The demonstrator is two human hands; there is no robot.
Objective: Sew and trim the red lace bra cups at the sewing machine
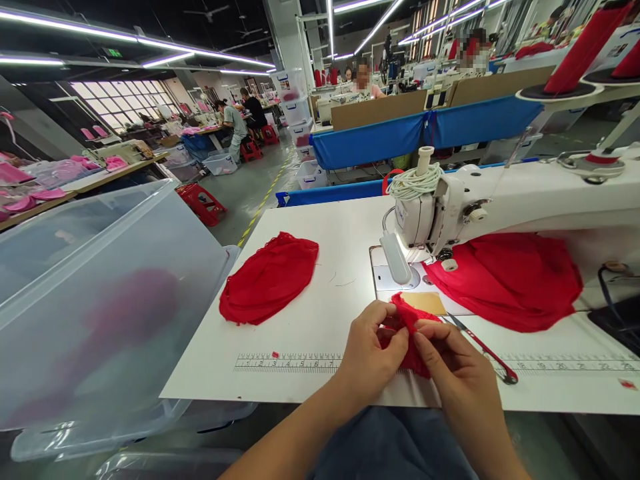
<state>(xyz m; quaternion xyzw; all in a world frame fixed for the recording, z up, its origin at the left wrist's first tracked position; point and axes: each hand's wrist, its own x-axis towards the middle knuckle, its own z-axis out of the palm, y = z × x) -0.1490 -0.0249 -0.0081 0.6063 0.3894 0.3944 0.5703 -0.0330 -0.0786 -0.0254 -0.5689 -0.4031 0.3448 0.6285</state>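
My left hand (373, 347) and my right hand (453, 370) both pinch a small piece of red mesh fabric (407, 320) just above the front edge of the white sewing table (310, 373). The piece sits in front of the white sewing machine (440, 213), near its presser foot (443, 257). A printed ruler (287, 362) runs along the table edge under my hands. Red-handled thread snips (487, 352) lie right beside my right hand.
A stack of red fabric pieces (270, 279) lies left of the machine; a larger red pile (510, 280) sits under its arm. A clear plastic bin (100, 300) stands at my left. Other people work at tables across the aisle. Red thread cones (583, 50) stand at the upper right.
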